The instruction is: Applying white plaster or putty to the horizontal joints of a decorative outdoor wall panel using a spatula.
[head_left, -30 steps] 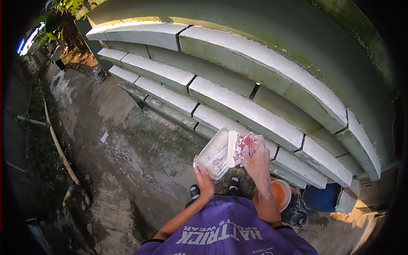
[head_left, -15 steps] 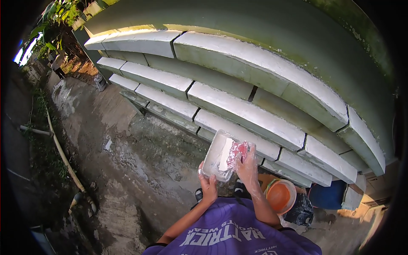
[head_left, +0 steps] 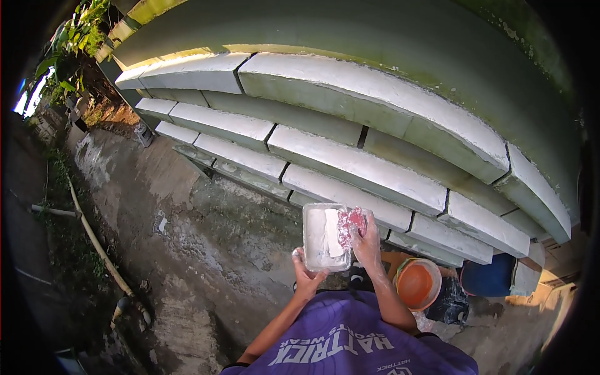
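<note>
My left hand grips the lower left corner of a shallow rectangular plastic tray and holds it up in front of me. Whitish paste coats the inside of the tray. In my right hand is a red scraper, its handle smeared with white, and my fingers are closed round it. A white strip, the scraper's blade or paste on it, lies over the tray's right half. Traces of white paste show on my right hand and wrist.
Right beyond the tray rises a wall with stepped white-topped ledges. An orange bucket, a black plastic bag and a blue container stand at lower right. A pipe runs along the concrete ground at left.
The tray has turned from a slant to nearly upright in view and come slightly nearer me. The scraper has stayed over its right side, moving with it.
</note>
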The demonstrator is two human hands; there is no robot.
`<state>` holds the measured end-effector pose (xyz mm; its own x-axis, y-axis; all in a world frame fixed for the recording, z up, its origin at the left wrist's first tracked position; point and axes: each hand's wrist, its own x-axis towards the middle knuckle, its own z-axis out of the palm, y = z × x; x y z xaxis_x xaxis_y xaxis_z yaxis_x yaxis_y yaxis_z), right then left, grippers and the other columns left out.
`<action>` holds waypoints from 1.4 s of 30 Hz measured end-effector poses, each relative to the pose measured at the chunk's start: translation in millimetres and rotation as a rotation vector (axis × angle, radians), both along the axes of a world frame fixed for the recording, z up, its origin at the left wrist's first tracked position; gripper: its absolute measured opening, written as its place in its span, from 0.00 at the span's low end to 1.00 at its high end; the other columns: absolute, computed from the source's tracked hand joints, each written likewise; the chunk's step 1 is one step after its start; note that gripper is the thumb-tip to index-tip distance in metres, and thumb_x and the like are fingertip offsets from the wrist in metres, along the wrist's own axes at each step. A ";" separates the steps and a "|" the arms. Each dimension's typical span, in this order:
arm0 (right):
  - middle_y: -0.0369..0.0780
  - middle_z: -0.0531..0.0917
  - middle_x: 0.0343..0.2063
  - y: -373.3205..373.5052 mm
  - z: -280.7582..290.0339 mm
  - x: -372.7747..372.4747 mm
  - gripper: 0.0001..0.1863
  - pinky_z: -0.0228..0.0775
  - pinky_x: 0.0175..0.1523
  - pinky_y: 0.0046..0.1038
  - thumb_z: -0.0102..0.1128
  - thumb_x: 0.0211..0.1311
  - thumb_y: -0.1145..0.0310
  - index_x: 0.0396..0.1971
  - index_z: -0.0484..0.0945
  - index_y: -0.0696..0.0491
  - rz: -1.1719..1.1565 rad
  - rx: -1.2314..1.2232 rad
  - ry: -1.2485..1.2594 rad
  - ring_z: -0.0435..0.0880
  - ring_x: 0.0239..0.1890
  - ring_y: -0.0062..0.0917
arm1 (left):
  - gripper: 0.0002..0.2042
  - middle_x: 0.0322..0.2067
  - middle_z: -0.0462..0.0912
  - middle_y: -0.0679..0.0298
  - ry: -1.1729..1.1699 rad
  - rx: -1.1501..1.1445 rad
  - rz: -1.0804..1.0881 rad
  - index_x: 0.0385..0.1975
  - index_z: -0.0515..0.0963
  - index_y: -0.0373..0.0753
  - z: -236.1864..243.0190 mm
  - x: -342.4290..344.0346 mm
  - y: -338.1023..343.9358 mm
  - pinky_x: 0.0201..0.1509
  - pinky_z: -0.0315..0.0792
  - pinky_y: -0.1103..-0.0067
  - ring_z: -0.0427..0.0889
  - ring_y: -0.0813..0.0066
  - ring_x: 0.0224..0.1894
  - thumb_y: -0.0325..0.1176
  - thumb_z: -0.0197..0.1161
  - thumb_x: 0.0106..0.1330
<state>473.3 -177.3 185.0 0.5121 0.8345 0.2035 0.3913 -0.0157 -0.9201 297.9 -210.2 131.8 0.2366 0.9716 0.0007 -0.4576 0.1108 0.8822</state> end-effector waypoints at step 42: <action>0.48 0.82 0.33 -32.3 -18.7 -4.2 0.18 0.72 0.41 0.29 0.60 0.55 0.73 0.45 0.72 0.62 0.186 -0.122 -0.034 0.83 0.35 0.32 | 0.28 0.62 0.61 0.59 -0.147 -0.403 -0.293 0.67 0.45 0.41 -22.5 -14.6 22.2 0.63 0.67 0.62 0.67 0.64 0.62 0.38 0.47 0.73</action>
<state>469.1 -209.6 166.3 0.3418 0.9334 0.1092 0.4283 -0.0513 -0.9022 283.3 -188.0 109.3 0.5245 0.7945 -0.3061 -0.4722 0.5706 0.6719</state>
